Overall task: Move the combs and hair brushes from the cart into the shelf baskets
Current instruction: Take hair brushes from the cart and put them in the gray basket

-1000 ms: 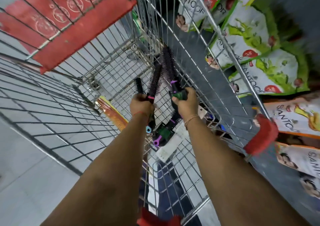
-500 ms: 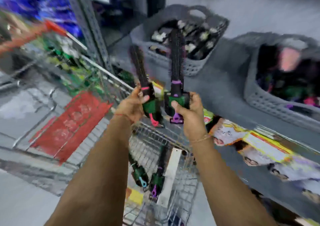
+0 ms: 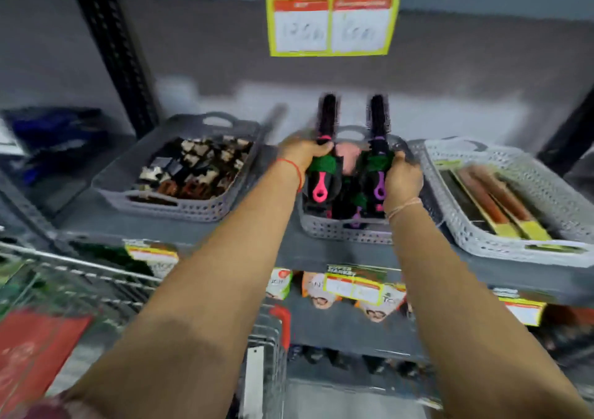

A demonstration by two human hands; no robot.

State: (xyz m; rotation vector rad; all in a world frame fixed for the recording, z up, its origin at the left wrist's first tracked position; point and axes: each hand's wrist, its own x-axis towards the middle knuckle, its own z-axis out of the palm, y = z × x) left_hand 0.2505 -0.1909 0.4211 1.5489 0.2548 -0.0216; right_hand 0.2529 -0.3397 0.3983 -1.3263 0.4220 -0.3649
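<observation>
Since half a second before, both hands had carried the brushes from above the wire cart to over the middle grey perforated plastic basket. The left hand gripped the pink-handled black round hair brush and the right hand gripped the purple-handled black round hair brush, both upright.

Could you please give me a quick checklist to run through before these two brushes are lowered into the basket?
1. Left hand has a firm grip on the pink-handled round brush: ok.
2. Right hand has a firm grip on the purple-handled round brush: ok.
3. Both brushes over the middle basket: ok.
4. That basket already holds similar brushes: ok.
5. Enough free room inside it: cannot tell, hands hide it.
6. Clear of the hair clip basket and comb basket: ok.
</observation>
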